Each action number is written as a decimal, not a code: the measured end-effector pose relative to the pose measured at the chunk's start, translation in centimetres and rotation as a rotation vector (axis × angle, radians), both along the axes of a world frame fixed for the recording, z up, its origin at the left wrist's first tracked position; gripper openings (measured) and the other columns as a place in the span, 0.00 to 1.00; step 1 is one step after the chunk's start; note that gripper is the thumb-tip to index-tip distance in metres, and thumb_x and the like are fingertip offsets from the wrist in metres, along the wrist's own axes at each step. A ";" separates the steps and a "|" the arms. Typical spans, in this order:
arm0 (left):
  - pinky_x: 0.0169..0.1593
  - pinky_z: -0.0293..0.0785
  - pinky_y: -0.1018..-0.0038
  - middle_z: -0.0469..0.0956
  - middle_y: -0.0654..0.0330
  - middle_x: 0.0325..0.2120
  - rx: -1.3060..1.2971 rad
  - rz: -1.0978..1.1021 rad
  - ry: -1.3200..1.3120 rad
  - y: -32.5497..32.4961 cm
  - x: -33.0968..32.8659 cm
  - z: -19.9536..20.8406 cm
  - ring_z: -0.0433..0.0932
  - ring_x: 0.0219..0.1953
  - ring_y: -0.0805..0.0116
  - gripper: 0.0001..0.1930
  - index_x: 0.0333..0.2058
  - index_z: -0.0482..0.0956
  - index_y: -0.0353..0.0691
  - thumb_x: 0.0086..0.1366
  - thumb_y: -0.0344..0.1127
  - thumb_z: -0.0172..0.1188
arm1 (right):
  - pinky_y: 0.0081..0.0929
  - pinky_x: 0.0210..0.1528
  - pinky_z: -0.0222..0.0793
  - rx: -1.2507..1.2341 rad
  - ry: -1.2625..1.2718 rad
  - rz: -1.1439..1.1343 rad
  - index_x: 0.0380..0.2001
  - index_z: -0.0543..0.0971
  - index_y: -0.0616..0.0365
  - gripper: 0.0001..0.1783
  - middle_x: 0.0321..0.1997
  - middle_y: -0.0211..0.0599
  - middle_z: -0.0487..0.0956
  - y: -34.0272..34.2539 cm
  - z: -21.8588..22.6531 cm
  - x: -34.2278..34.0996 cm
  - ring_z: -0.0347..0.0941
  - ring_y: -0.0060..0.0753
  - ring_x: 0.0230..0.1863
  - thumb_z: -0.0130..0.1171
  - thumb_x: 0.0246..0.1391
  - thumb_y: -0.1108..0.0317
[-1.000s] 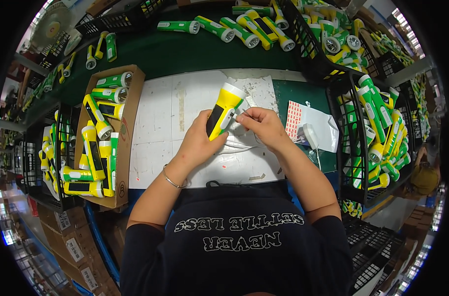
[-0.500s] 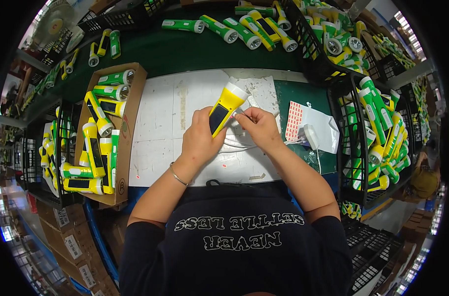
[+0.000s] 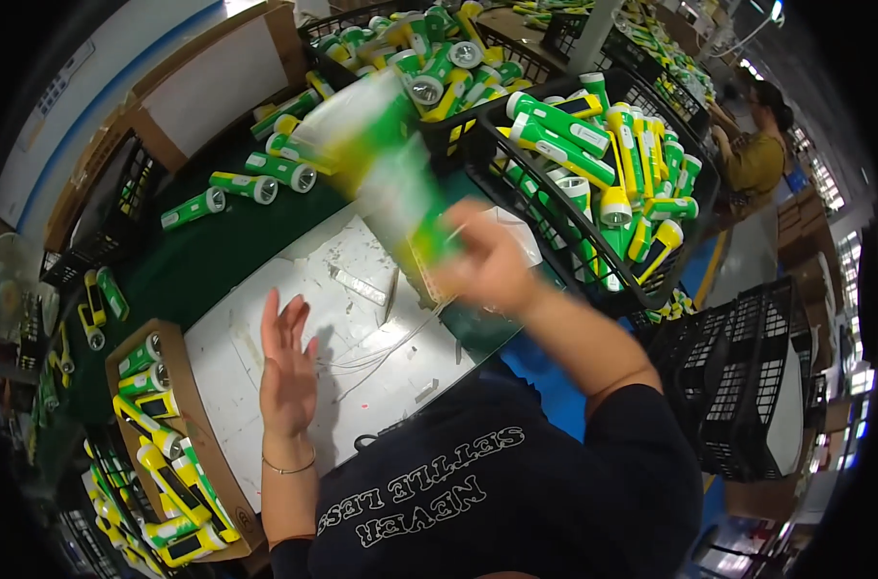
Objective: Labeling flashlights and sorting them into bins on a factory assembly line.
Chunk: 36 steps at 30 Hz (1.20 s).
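My right hand (image 3: 497, 259) is closed round the tail end of a green, yellow and white flashlight (image 3: 390, 179). The flashlight is raised above the table, its broad white head toward the far left, and motion smears it. My left hand (image 3: 290, 372) is over the white work surface (image 3: 241, 333) with its fingers stretched out and nothing in it. A white cable (image 3: 357, 362) lies on that surface between my hands. Beneath the raised flashlight, a sheet of red stickers (image 3: 429, 278) shows only in part.
A cardboard box (image 3: 195, 415) of flashlights stands at the left. On the right is a black crate (image 3: 579, 246) heaped with flashlights, with another full crate behind. Several flashlights (image 3: 244, 186) lie along the green table (image 3: 173, 270). A co-worker (image 3: 755, 154) sits at the far right.
My view has swung to the right. The left hand has let go of the flashlight and opened. My right hand has moved right and up, now holding the flashlight alone.
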<state>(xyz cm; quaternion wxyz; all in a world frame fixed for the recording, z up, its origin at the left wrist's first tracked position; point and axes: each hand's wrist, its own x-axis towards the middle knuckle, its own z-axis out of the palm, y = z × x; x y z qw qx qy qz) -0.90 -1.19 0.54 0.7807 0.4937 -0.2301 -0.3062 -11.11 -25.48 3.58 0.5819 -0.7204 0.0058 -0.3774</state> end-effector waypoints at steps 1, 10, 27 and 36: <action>0.61 0.38 0.61 0.53 0.61 0.60 0.031 0.059 -0.014 0.7 0.2 -0.2 0.49 0.63 0.63 0.48 0.65 0.45 0.49 0.51 0.67 0.49 | 0.19 0.28 0.62 0.051 0.189 -0.229 0.31 0.77 0.57 0.17 0.21 0.24 0.71 -4.7 2.5 -1.1 0.66 0.18 0.24 0.65 0.45 0.56; 0.61 0.39 0.59 0.58 0.62 0.58 0.068 -0.001 0.003 0.8 1.8 -1.7 0.53 0.61 0.65 0.40 0.63 0.51 0.51 0.56 0.62 0.47 | 0.40 0.38 0.70 -0.752 1.415 -1.074 0.30 0.79 0.60 0.37 0.33 0.47 0.79 -23.3 7.5 -9.7 0.76 0.46 0.38 0.52 0.39 0.31; 0.55 0.58 0.69 0.63 0.63 0.54 0.095 0.123 0.125 3.1 2.7 -2.7 0.61 0.56 0.71 0.31 0.59 0.57 0.44 0.60 0.50 0.52 | 0.40 0.40 0.72 -0.869 0.894 -0.376 0.44 0.71 0.52 0.25 0.40 0.42 0.76 -6.4 -9.2 26.3 0.74 0.44 0.43 0.61 0.43 0.53; 0.55 0.66 0.65 0.65 0.52 0.53 0.008 -0.057 0.484 -1.5 4.9 -3.7 0.66 0.55 0.61 0.25 0.59 0.57 0.38 0.68 0.45 0.45 | 0.29 0.21 0.69 -1.021 0.265 -0.285 0.37 0.75 0.49 0.19 0.33 0.29 0.71 0.4 2.6 11.7 0.73 0.36 0.23 0.65 0.38 0.60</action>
